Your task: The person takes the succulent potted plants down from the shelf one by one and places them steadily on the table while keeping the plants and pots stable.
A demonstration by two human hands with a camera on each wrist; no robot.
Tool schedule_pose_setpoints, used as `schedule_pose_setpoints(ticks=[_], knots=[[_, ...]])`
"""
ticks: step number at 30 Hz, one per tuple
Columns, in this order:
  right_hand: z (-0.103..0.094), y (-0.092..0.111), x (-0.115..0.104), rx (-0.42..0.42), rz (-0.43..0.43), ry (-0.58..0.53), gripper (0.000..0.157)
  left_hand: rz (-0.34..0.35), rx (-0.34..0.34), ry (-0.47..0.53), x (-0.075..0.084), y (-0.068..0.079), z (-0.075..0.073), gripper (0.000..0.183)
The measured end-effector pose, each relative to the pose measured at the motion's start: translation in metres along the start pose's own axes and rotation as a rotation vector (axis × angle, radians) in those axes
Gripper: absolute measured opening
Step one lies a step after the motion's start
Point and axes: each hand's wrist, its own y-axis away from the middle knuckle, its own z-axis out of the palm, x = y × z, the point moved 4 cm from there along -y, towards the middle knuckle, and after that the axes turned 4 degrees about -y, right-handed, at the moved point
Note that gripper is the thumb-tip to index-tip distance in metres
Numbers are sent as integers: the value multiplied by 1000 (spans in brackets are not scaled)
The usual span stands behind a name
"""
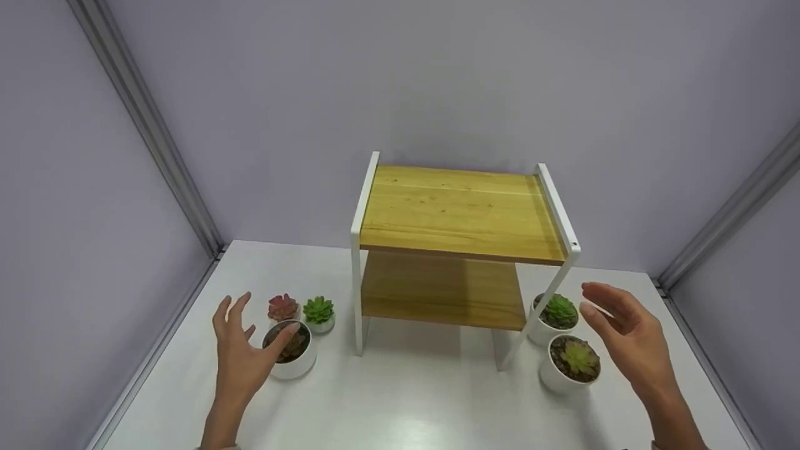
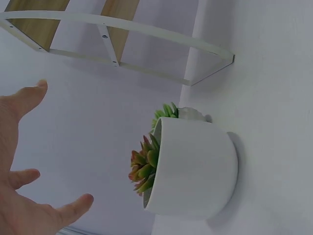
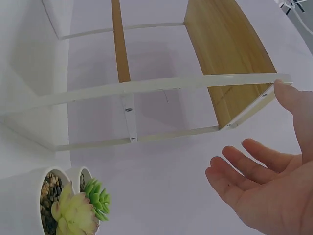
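Observation:
My left hand (image 1: 244,362) hovers with spread fingers above a white pot (image 1: 297,367) holding a reddish-green succulent (image 2: 144,164); in the left wrist view the fingers stand apart from this pot. Behind it sit a red succulent (image 1: 283,307) and a small green succulent (image 1: 319,309). At the right, my right hand (image 1: 634,340) is held in the air, fingers loosely bent and nothing in them. Beside it stand a potted yellow-green succulent (image 1: 578,359) and, farther back, a potted green succulent (image 1: 560,310).
A two-tier wooden shelf (image 1: 462,212) with white side frames (image 1: 358,294) stands between the two plant groups on a white table (image 1: 400,400). Pale walls (image 1: 437,81) enclose the back and sides, with grey metal rails (image 1: 150,125) along the corners.

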Motion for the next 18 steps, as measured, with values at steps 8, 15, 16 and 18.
schedule_pose_setpoints(ticks=[8,15,16,18], knots=[[-10,-5,-6,-53,-87,-18,73,181,-9,-96,40,-25,-3,89],[-17,-19,-15,-98,-96,77,88,353,-4,-264,75,-44,-7,97],[-17,-22,-15,-101,-98,82,89,369,-1,-287,78,-46,-8,98],[-18,-29,-12,-99,-114,103,95,392,-3,-337,83,-51,-10,99]])
